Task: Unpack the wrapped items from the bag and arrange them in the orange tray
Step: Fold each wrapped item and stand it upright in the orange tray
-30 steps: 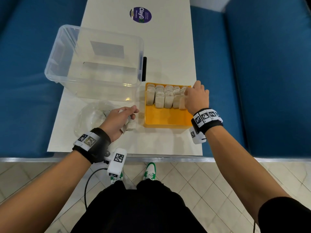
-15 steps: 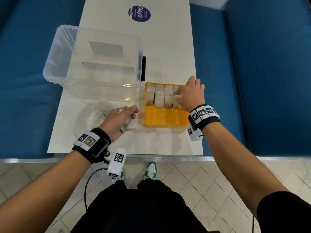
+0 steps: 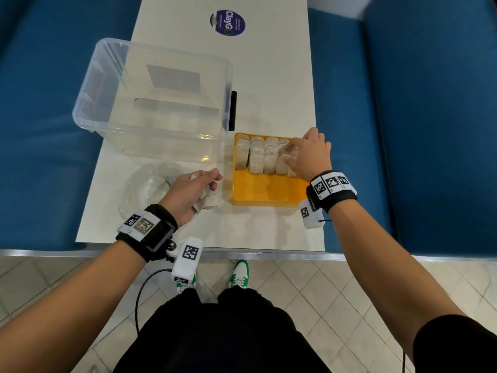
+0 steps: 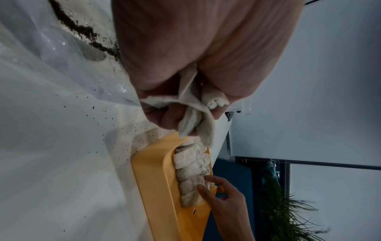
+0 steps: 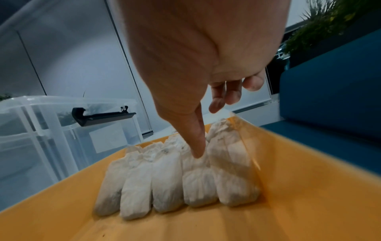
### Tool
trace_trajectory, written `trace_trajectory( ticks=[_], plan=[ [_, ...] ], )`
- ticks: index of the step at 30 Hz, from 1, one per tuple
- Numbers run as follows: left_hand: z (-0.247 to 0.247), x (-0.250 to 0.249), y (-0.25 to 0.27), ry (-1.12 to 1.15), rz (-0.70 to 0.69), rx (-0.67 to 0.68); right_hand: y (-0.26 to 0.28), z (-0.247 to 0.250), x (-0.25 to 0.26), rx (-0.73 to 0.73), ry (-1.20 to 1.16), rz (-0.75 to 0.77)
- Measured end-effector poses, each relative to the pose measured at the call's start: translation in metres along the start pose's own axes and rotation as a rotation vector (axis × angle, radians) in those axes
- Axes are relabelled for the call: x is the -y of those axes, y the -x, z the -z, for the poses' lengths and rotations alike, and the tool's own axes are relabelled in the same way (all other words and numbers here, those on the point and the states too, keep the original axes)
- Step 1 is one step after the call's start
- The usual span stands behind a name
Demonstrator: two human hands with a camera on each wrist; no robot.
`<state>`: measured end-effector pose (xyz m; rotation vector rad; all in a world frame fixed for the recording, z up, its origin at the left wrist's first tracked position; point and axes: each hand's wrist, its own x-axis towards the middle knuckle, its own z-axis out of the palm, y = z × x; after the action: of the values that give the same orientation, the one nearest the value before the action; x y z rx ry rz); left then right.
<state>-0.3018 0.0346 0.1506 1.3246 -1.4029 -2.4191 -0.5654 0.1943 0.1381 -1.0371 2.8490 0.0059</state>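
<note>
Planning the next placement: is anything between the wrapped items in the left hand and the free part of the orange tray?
Nothing visible. The left hand grips wrapped items beside the orange tray, whose near half is bare.

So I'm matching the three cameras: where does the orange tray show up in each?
Head: tray centre, right of the clear bin.
Left wrist: tray lower centre, tilted.
Right wrist: tray fills the bottom.
Shared landmark: the packet row.

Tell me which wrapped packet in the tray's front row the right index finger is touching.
The second packet from the right: the right hand presses its index fingertip onto its top; the others go untouched.
</note>
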Motion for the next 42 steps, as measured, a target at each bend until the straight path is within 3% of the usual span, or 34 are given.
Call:
trace_trajectory(
  ticks=[13,26,32,35,38,42],
  plan=[
    [-0.005,0.001,0.003,0.013,-0.005,0.000,0.007,-0.003,-0.005,-0.009,0.263,0.001],
    [-0.004,-0.001,0.005,0.006,0.007,-0.020,0.000,-0.005,-0.007,-0.025,0.232,-0.061],
    [-0.006,-0.009,0.008,0.238,0.135,0.065,0.003,0.004,-0.009,-0.054,0.142,-0.079],
    [-0.006,-0.011,0.011,0.309,0.142,0.086,0.007,0.014,-0.004,-0.092,0.025,-0.060],
    [-0.008,-0.011,0.013,0.312,0.129,0.109,0.017,0.028,0.015,-0.104,-0.274,0.061],
    [-0.011,-0.008,0.012,0.173,0.077,0.141,0.040,0.050,0.058,0.063,-0.687,0.280]
  ],
)
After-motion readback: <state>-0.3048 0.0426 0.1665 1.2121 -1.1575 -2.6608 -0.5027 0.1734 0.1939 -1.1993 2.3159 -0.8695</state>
